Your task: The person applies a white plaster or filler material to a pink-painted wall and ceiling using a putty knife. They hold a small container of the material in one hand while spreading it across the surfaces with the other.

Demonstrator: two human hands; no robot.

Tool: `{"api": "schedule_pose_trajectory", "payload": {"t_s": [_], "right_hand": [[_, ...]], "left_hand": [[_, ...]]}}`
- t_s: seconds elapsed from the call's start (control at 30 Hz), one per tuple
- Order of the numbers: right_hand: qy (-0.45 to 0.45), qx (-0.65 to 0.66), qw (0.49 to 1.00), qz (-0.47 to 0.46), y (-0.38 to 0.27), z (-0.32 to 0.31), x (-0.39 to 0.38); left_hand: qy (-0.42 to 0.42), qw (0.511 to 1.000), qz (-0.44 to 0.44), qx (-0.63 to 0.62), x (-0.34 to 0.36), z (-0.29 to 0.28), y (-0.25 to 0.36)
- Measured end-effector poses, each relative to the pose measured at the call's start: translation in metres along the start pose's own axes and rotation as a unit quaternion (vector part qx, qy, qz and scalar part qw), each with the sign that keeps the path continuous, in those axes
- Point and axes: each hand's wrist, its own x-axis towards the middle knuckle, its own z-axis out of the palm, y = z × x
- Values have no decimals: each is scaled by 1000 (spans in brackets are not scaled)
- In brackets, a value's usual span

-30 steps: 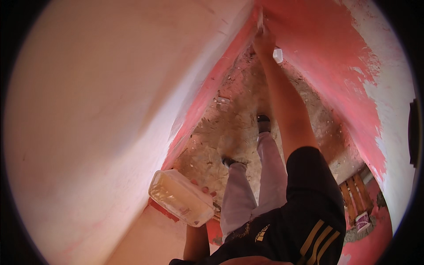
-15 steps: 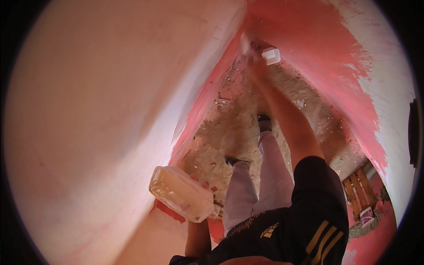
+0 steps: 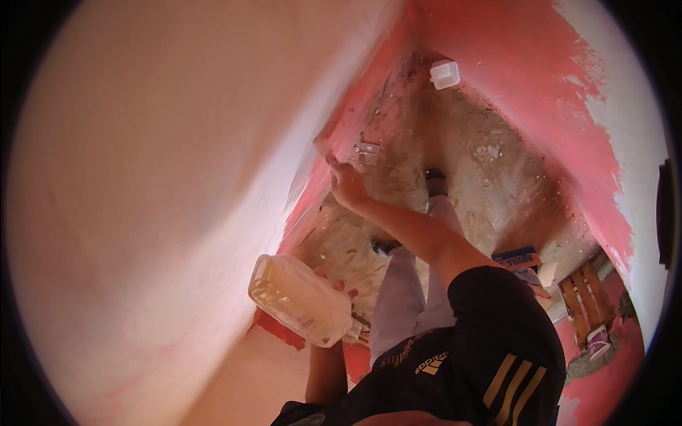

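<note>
My left hand [image 3: 339, 282] grips a translucent, cream-coloured plastic container [image 3: 300, 302], cut open and tilted, smeared inside with pale matter. Its fingers curl over the far side, while the palm is hidden beneath. Further up, my right hand [image 3: 347, 183] is closed around a small pale object [image 3: 323, 147] pressed to or very near the lower part of the left wall [image 3: 177, 184]. The object is too small and blurred to name. Pale paint covers most of that wall, and a pink-red band [image 3: 380, 74] runs along its foot.
A white box-like tub [image 3: 445, 74] sits in the far corner. The right wall [image 3: 526, 71] is pink-red with a ragged edge against white. Bits of debris lie on the rough dirt floor [image 3: 476, 177]. At right are a blue box [image 3: 517, 258] and a wooden slatted piece [image 3: 587, 302].
My right hand has swept from the far corner back toward me along the foot of the left wall. The container in my left hand has shifted slightly right.
</note>
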Motion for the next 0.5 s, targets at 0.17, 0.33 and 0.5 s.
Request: {"api": "schedule_pose_trajectory", "payload": {"t_s": [0.17, 0.33, 0.5], "right_hand": [[84, -106, 990, 31, 36, 15, -35], [325, -116, 937, -46, -5, 13, 24], [181, -65, 977, -93, -70, 242, -141]], "left_hand": [[28, 999, 26, -5, -81, -62, 41], [35, 996, 48, -68, -185, -132, 120], [9, 989, 98, -107, -296, -219, 222]]}}
